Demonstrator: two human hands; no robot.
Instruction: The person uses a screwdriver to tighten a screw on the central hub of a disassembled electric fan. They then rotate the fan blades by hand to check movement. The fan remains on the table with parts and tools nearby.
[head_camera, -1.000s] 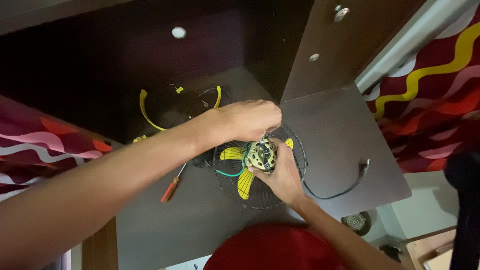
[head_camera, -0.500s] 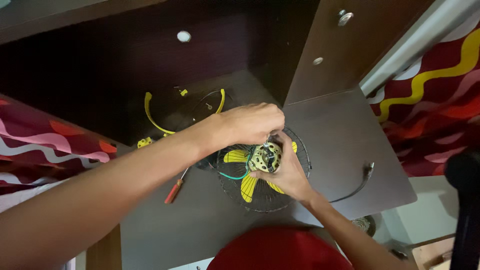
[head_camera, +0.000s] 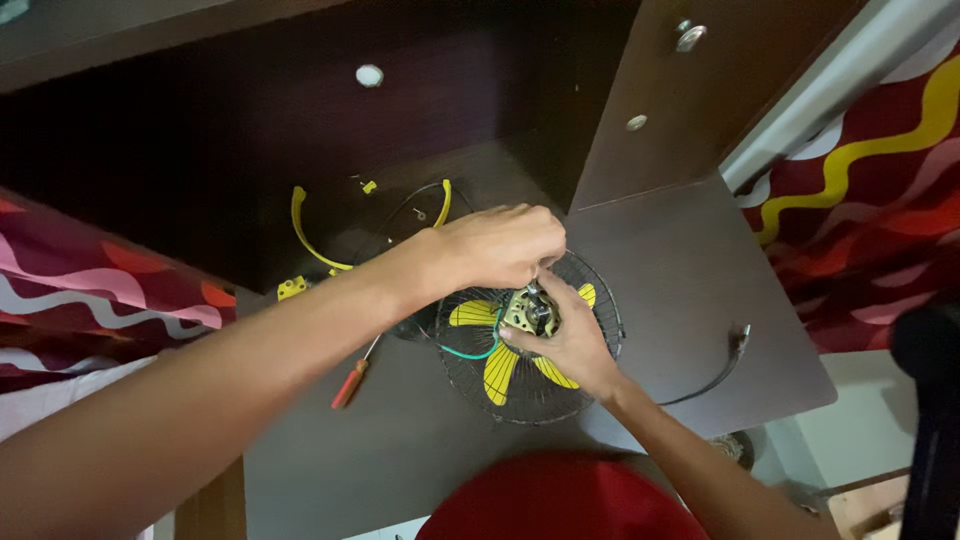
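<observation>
On the dark brown wooden desk top (head_camera: 700, 300) lies a round black wire fan guard (head_camera: 600, 300) with yellow plastic blades (head_camera: 497, 372), and the small bare metal motor (head_camera: 530, 312) sits at its hub. The right hand (head_camera: 570, 345) cups that motor from below, fingers closed round it, while the left hand (head_camera: 500, 245) pinches its top. Working well here probably means keeping the right-hand grip firm, turning only with fingertips, and sparing the thin green wire (head_camera: 470, 352) any pull; the orange-handled screwdriver (head_camera: 352, 380) lies near
</observation>
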